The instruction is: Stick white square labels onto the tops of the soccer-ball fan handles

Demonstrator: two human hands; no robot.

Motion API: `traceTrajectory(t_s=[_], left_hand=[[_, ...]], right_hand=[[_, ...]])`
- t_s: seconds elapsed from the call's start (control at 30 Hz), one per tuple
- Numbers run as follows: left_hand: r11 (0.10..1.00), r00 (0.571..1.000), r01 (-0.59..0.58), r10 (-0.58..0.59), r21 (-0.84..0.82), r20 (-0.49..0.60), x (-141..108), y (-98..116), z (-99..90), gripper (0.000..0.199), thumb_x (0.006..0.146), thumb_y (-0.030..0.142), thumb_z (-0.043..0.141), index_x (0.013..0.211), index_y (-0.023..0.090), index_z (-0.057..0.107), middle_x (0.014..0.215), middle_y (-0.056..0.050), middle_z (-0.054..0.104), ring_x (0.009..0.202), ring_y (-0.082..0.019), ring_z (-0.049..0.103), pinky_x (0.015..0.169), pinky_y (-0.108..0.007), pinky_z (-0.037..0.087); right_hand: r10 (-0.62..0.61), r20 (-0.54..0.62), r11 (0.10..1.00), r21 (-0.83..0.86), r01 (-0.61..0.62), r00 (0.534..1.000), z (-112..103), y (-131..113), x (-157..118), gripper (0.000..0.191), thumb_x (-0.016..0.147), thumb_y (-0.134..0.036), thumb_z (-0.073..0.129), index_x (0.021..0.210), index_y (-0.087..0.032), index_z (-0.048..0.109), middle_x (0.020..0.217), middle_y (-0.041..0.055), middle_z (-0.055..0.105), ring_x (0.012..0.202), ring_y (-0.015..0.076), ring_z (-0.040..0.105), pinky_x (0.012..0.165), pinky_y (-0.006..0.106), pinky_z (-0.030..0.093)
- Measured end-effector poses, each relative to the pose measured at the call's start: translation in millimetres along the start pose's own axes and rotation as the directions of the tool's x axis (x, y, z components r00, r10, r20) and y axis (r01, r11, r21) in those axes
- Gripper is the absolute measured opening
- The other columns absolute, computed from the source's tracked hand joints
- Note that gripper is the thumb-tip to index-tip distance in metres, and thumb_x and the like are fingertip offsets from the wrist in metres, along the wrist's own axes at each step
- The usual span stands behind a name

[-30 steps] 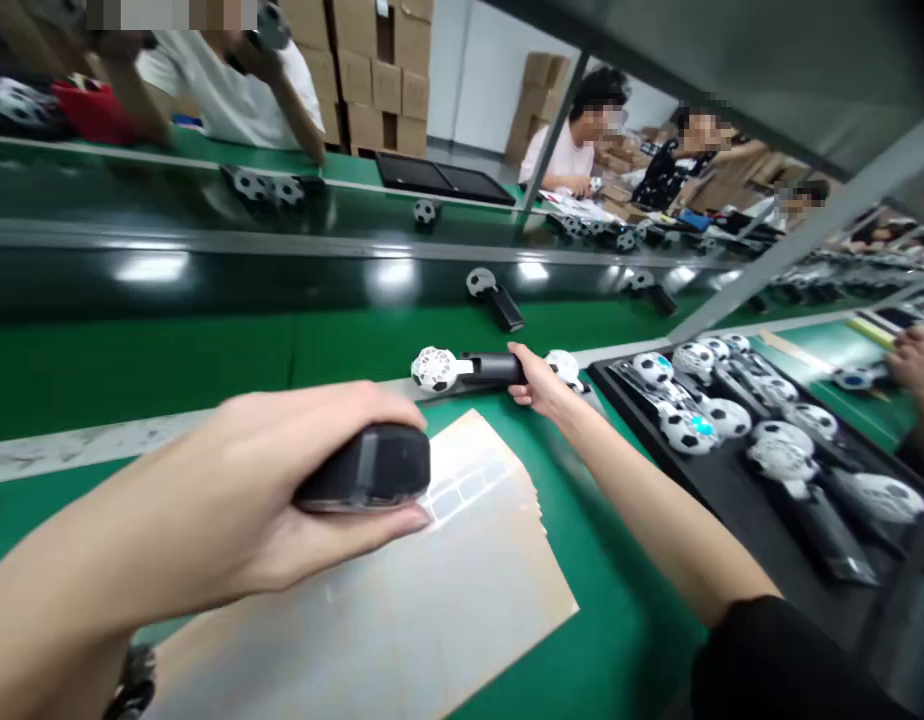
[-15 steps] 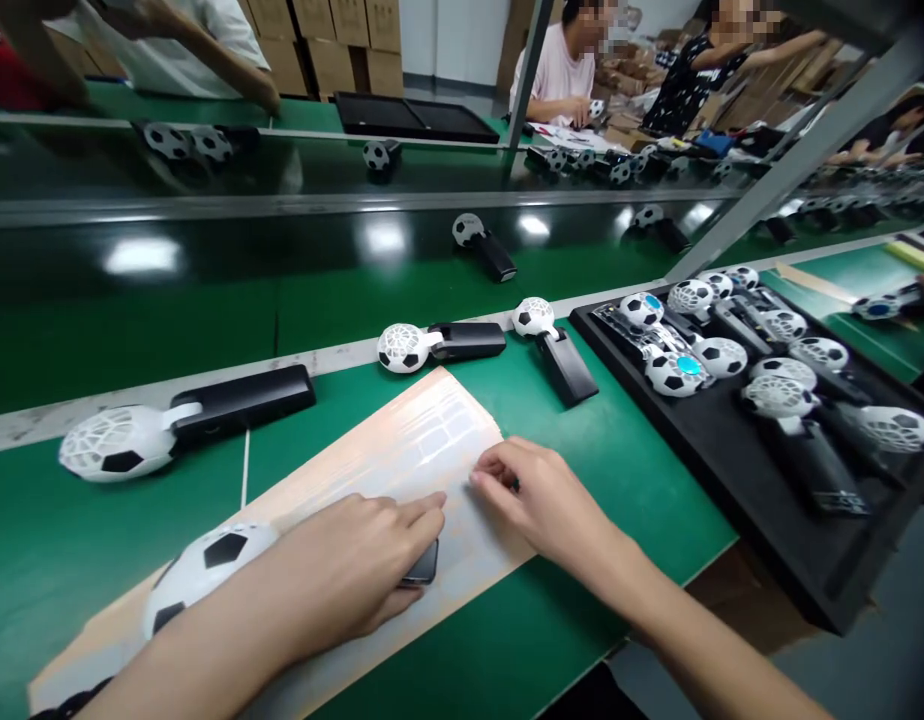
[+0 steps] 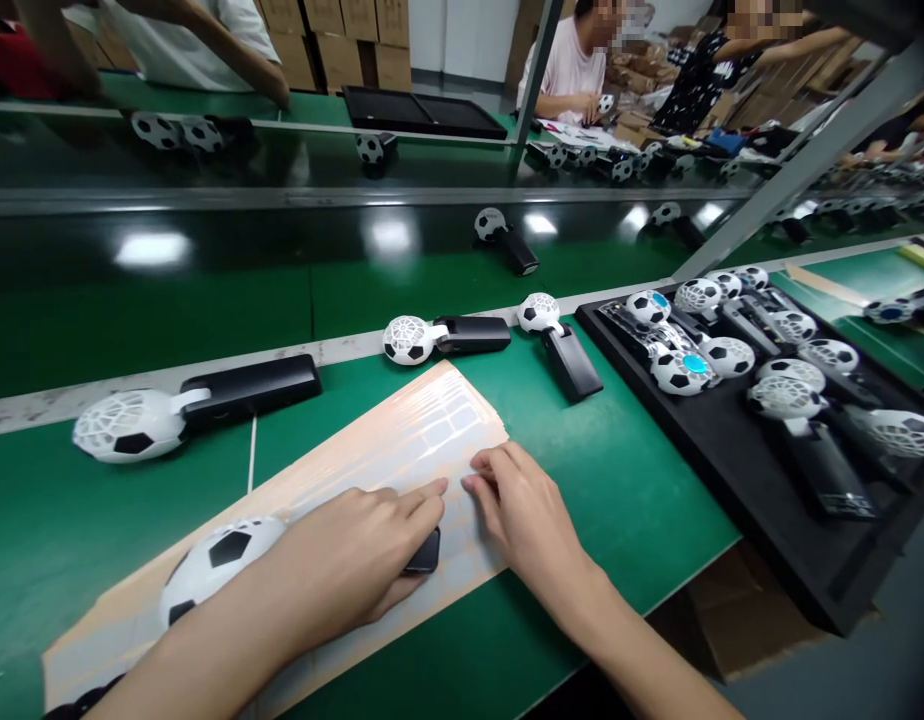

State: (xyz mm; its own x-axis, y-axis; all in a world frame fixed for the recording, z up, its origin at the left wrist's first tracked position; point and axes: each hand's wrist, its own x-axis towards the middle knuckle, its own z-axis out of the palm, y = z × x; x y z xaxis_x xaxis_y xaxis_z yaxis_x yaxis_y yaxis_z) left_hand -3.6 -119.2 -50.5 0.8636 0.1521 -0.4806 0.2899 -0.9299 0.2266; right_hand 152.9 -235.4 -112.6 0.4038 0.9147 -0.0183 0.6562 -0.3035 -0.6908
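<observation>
My left hand (image 3: 379, 545) is closed over the black handle (image 3: 423, 553) of a soccer-ball-headed handheld device. Its white-and-black ball end (image 3: 226, 555) sticks out behind my forearm; my hand and wrist hide the middle. The device lies on a stack of label sheets (image 3: 439, 430), grey with peach edges. My left index finger stretches forward onto the top sheet. My right hand (image 3: 518, 495) is over the sheets' right part, thumb and index tips drawn together close to the surface. Whatever is between those tips, if anything, is too small to make out.
Similar devices (image 3: 244, 390), (image 3: 462, 335) and another device (image 3: 571, 360) lie along the bench's far edge. At right, a black tray (image 3: 762, 490) holds several more. Beyond runs a green conveyor (image 3: 237, 290) carrying devices. A metal post (image 3: 792, 170) slants at right. Co-workers sit opposite.
The view has shifted slightly. My right hand has turned more upright and moved slightly left, its thumb and index still close together. My left hand stays on the device. A device on the conveyor sits farther right.
</observation>
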Motion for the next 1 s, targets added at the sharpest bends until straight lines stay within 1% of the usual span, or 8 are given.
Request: traceTrajectory(t_s=[0.2, 0.3, 0.37, 0.43, 0.53, 0.6, 0.73, 1.0], left_hand=[[0.999, 0.997, -0.031, 0.032, 0.009, -0.069, 0, -1, 6.7, 0.058, 0.088, 0.023, 0.073, 0.143, 0.016, 0.055, 0.113, -0.013, 0.077, 0.088, -0.032, 0.076, 0.067, -0.038, 0.056], [0.993, 0.973, -0.085, 0.065, -0.084, -0.221, -7, -13, 6.6, 0.041, 0.083, 0.021, 0.076, 0.123, 0.019, 0.067, 0.096, -0.006, 0.079, 0.076, -0.027, 0.075, 0.058, -0.031, 0.05], [0.97, 0.909, -0.154, 0.065, -0.189, -0.411, -13, -26, -0.9, 0.023, 0.084, 0.027, 0.077, 0.106, 0.023, 0.069, 0.085, 0.0, 0.076, 0.069, -0.021, 0.072, 0.055, -0.026, 0.047], [0.938, 0.734, -0.252, 0.025, -0.238, -0.679, -19, -39, -14.4, 0.025, 0.087, 0.036, 0.077, 0.105, 0.024, 0.064, 0.087, 0.001, 0.074, 0.069, -0.017, 0.071, 0.057, -0.023, 0.05], [0.927, 0.354, -0.346, -0.011, -0.142, -0.935, -24, -52, -38.0, 0.036, 0.089, 0.042, 0.075, 0.113, 0.022, 0.058, 0.097, -0.004, 0.072, 0.08, -0.017, 0.073, 0.068, -0.025, 0.056], [0.931, 0.232, -0.358, 0.008, -0.077, -0.973, -24, -56, -50.3, 0.036, 0.089, 0.039, 0.076, 0.114, 0.021, 0.057, 0.099, -0.006, 0.072, 0.082, -0.017, 0.073, 0.068, -0.024, 0.057], [0.935, 0.179, -0.356, 0.069, 0.0, -0.981, -25, -58, -60.6, 0.037, 0.088, 0.032, 0.078, 0.116, 0.02, 0.056, 0.101, -0.006, 0.073, 0.082, -0.015, 0.072, 0.066, -0.021, 0.056], [0.959, 0.188, -0.278, 0.107, 0.051, -0.976, -29, -58, -60.6, 0.03, 0.093, 0.033, 0.073, 0.113, 0.019, 0.055, 0.1, -0.006, 0.074, 0.085, -0.015, 0.073, 0.07, -0.021, 0.055]], right_hand=[[0.022, 0.155, 0.963, 0.262, -0.063, 0.988, -23, 4, 6, 0.012, 0.092, -0.022, 0.054, 0.08, -0.021, 0.056, 0.083, 0.0067, 0.066, 0.08, 0.0222, 0.064, 0.076, 0.04, 0.052], [-0.023, 0.286, 0.88, 0.461, -0.117, 0.958, -49, 4, 16, 0.024, 0.093, -0.041, 0.058, 0.079, -0.022, 0.053, 0.076, 0.0042, 0.068, 0.07, 0.018, 0.067, 0.068, 0.035, 0.057], [-0.062, 0.319, 0.814, 0.564, -0.137, 0.946, -67, -9, 28, 0.033, 0.091, -0.052, 0.062, 0.079, -0.023, 0.05, 0.071, 0.002, 0.067, 0.063, 0.0159, 0.067, 0.06, 0.031, 0.058], [-0.124, 0.305, 0.714, 0.688, -0.129, 0.944, -80, -34, 42, 0.033, 0.086, -0.05, 0.071, 0.084, -0.022, 0.054, 0.066, -0.0018, 0.066, 0.056, 0.0131, 0.066, 0.053, 0.025, 0.057], [-0.254, 0.218, 0.556, 0.83, -0.043, 0.942, -91, -84, 60, 0.021, 0.082, -0.03, 0.081, 0.094, -0.02, 0.067, 0.065, -0.0049, 0.068, 0.054, 0.0091, 0.065, 0.054, 0.019, 0.057], [-0.311, 0.137, 0.546, 0.836, 0.059, 0.94, -92, -114, 67, 0.011, 0.082, -0.021, 0.08, 0.09, -0.021, 0.072, 0.068, -0.0048, 0.07, 0.056, 0.0076, 0.066, 0.056, 0.017, 0.057], [-0.337, 0.024, 0.637, 0.742, 0.209, 0.941, -87, -141, 71, 0.008, 0.084, -0.017, 0.076, 0.078, -0.021, 0.072, 0.065, -0.006, 0.068, 0.055, 0.0054, 0.063, 0.052, 0.011, 0.052], [-0.344, -0.02, 0.7, 0.661, 0.27, 0.939, -82, -142, 70, 0.012, 0.084, -0.015, 0.072, 0.075, -0.021, 0.071, 0.063, -0.0064, 0.068, 0.054, 0.005, 0.061, 0.049, 0.01, 0.05]])
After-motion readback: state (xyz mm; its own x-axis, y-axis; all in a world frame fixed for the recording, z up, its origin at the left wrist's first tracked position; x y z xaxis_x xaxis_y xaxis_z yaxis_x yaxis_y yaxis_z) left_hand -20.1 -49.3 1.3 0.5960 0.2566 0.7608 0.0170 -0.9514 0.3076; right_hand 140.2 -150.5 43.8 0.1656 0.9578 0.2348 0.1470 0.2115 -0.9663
